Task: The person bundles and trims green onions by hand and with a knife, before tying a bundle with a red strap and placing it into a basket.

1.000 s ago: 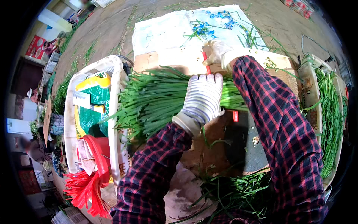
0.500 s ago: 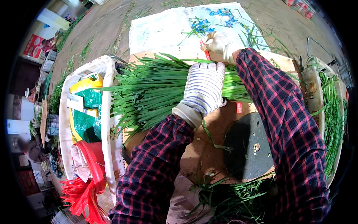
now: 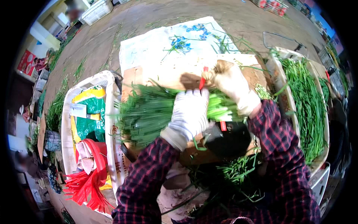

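A thick bunch of garlic chives [image 3: 147, 112] lies crosswise on the board [image 3: 131, 77], leaves to the left, pale stems to the right; it is blurred by motion. My left hand [image 3: 189, 114], in a striped white glove, is closed over its middle and presses it down. Beyond the bunch, my right hand [image 3: 230, 80] in a cream glove pinches the upper end of a red strip [image 3: 203, 77]. The strip runs under the bunch, its other end showing on the near side. A dark round disc [image 3: 233, 140] lies on the board below the stems.
On the left stands a white crate [image 3: 109, 123] holding a cleaver [image 3: 79, 111], a green-yellow bag [image 3: 91, 128] and a bundle of red strips [image 3: 91, 183]. A crate of greens [image 3: 305, 112] stands on the right. Blue ties [image 3: 182, 44] lie on a white sheet [image 3: 141, 52] ahead.
My right hand has drawn the strip's far end up and toward me, above the bunch. My left hand stays on the chives. The whole view has shifted, showing more of the right crate.
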`<state>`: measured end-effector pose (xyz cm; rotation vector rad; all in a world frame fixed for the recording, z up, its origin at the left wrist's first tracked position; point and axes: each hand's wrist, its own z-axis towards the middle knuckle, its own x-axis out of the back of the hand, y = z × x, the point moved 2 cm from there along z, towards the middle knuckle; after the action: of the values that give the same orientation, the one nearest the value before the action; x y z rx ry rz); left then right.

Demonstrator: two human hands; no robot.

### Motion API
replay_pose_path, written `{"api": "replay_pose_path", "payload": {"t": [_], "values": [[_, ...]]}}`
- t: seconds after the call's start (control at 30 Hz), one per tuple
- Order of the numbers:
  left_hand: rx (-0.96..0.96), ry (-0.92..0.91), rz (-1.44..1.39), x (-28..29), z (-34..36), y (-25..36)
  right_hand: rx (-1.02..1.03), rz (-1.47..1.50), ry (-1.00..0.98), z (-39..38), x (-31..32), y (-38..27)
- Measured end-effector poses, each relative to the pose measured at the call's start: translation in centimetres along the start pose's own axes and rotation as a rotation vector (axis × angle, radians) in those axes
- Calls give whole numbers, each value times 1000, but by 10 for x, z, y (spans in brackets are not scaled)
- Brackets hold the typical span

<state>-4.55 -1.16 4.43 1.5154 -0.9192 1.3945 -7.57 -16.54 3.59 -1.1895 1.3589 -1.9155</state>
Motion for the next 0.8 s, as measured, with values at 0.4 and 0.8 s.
{"api": "replay_pose_path", "payload": {"t": [0.4, 0.8], "values": [[134, 279, -166, -64, -75, 66, 118, -277, 269, -153, -2, 12], [29, -70, 335, -91, -42, 36, -126, 335, 160, -181, -38, 11]]}}
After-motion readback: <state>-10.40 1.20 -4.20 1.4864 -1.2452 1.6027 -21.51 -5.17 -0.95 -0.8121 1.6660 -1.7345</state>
